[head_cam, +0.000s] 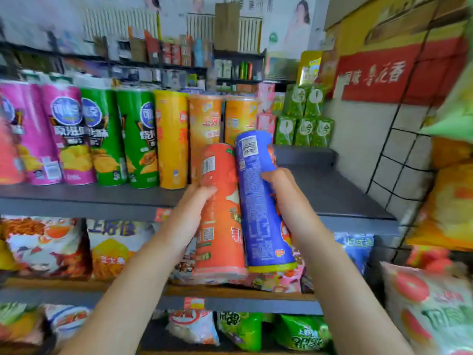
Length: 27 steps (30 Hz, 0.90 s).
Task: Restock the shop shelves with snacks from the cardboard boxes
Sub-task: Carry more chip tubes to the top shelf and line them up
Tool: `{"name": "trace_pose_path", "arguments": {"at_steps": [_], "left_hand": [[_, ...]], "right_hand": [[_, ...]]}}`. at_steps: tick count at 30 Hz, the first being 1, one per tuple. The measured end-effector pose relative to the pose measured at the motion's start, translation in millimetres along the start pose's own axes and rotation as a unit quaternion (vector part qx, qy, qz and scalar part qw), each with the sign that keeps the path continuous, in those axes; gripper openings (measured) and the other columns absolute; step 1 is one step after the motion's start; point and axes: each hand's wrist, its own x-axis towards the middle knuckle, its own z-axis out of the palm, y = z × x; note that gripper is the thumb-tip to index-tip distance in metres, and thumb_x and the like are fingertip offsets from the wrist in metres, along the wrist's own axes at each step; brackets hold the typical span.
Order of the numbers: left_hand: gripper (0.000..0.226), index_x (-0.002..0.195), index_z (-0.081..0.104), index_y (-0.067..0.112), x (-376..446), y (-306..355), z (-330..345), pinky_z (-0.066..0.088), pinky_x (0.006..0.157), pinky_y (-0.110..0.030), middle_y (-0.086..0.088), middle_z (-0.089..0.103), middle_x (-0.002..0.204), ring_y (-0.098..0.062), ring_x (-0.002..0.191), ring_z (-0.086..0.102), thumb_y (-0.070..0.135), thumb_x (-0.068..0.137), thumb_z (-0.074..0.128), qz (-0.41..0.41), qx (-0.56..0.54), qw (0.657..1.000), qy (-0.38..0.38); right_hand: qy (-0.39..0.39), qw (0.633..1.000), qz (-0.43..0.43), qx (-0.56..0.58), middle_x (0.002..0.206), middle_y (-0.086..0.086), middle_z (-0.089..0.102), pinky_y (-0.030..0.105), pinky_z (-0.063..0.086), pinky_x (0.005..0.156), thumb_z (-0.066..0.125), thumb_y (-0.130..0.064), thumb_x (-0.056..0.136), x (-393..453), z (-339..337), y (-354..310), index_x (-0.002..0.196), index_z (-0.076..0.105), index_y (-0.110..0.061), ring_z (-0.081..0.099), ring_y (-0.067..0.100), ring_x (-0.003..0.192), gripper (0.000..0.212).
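Shelf [332, 198] right end bare; left hand [189, 213] grips orange can [220, 226], right hand [289, 201] blue can [261, 201].

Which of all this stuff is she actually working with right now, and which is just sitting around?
In the job:
tall orange cardboard snack tube, held by left hand
tall blue cardboard snack tube, held by right hand
grey metal shelf, bare at its right end

Just sitting there:
green packets
red and yellow carton
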Motion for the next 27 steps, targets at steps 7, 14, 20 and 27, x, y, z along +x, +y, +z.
{"name": "trace_pose_path", "arguments": {"at_steps": [7,14,20,27], "left_hand": [[0.055,0.115,0.067,0.017,43,25,83,0.053,0.096,-0.053,-0.009,0.075,0.104,-0.03,0.096,0.072,0.056,0.076,0.066,0.059,0.103,0.983,-0.139],[0.045,0.123,0.062,0.03,83,8,113,0.049,0.101,-0.041,0.001,0.062,0.125,-0.02,0.113,0.061,0.05,0.083,0.065,0.07,0.178,0.971,-0.142],[0.026,0.118,0.064,0.032,93,1,107,0.058,0.082,-0.032,-0.003,0.059,0.13,-0.018,0.109,0.061,0.018,0.098,0.055,0.101,0.194,0.963,-0.16],[0.067,0.14,0.049,0.039,93,8,81,0.045,0.098,-0.014,0.011,0.042,0.144,-0.005,0.128,0.048,-0.003,0.09,0.064,0.287,0.423,0.819,-0.261]], "right_hand": [[0.11,0.992,0.061,0.001,0.089,0.011,0.06,0.042,0.056,0.074,0.065,-0.044,0.087,57,-79,-12,0.113,0.049,-0.01,0.063,0.023,0.068,0.046],[0.131,0.981,0.096,-0.106,0.066,0.005,0.061,0.028,0.045,0.056,0.056,-0.04,0.097,89,-113,1,0.081,0.063,-0.013,0.057,0.015,0.052,0.032],[0.131,0.972,0.088,-0.171,0.084,0.009,0.07,0.034,0.049,0.078,0.049,-0.04,0.101,100,-134,7,0.087,0.069,-0.008,0.064,0.021,0.076,0.04],[0.086,0.983,-0.002,-0.164,0.105,0.01,0.063,0.024,0.053,0.055,0.037,-0.004,0.103,94,-170,16,0.113,0.064,-0.02,0.064,0.016,0.075,0.033]]}}
